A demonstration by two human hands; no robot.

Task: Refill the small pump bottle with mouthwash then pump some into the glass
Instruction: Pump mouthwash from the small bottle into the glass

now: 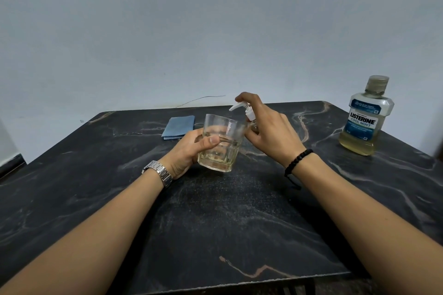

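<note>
Wide black marble-look table (215,223) with pale and rust veins fills the lower view, its near edge running across the bottom and its far edge meeting a plain grey-blue wall; plenty of bare tabletop shows in front of the arms and off to the left. Over on the far right, near the table's right edge, stands the big clear plastic mouthwash bottle (364,122) with a blue Listerine Cool Mint label, cap on, pale yellow liquid sitting low in it, roughly the bottom third. Centre stage, the clear faceted drinking glass (221,143) is tipped a little toward the camera and raised off the table, a shallow pool of pale yellowish liquid in its base. The left hand (189,151), metal watch at the wrist, wraps round the glass from the left, thumb across its front face. Right beside it, the right hand (271,134), black bead bracelet at the wrist, is curled round the small pump bottle (249,115) with a white pump head, forefinger arched over the top of the pump; the bottle's body is almost wholly hidden behind the fingers and the glass rim, so its fill level cannot be told. The white nozzle points left, above the glass's mouth. Behind the glass, toward the far edge, lies a folded blue cloth (178,127), flat and apart from both hands
</note>
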